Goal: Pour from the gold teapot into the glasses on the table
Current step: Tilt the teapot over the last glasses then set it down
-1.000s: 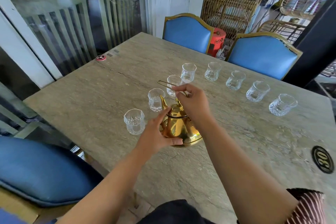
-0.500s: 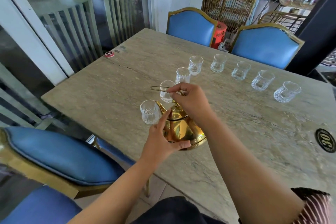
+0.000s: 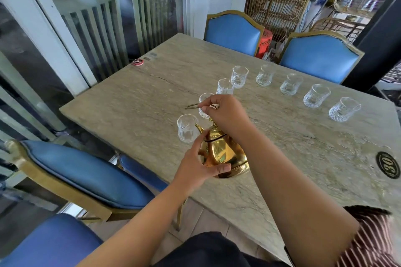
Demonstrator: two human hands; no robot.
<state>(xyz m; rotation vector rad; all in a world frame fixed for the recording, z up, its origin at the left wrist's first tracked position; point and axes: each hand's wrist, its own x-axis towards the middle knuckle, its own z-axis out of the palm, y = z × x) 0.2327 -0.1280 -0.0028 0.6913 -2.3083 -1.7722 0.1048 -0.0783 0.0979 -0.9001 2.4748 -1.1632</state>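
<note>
Cupping gold teapot (image 3: 223, 154) body: left hand (image 3: 196, 166), grip closed on it | right hand (image 3: 227, 115) pinches wire handle (image 3: 195, 105) above | teapot near surface (image 3: 130, 104) edge, spout beside nearest glass (image 3: 187, 128)

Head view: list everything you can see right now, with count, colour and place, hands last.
Gold teapot: one, shiny gold, near table edge, spout beside the nearest glass.
Teapot handle: one, thin gold wire, raised above the pot.
Glasses: eight, clear cut glass, in a bent row across the table; contents cannot be told.
Table: one, grey-beige stone.
Number plaque: one, black and gold, reads 30, right side of table.
Round disc: one, red, far left table edge.
Chairs: four seen, blue with gold frames; two behind the table, two at left.
Wicker furniture: tan, background.
Left hand: steadies the teapot body.
Right hand: pinches the handle.
</note>
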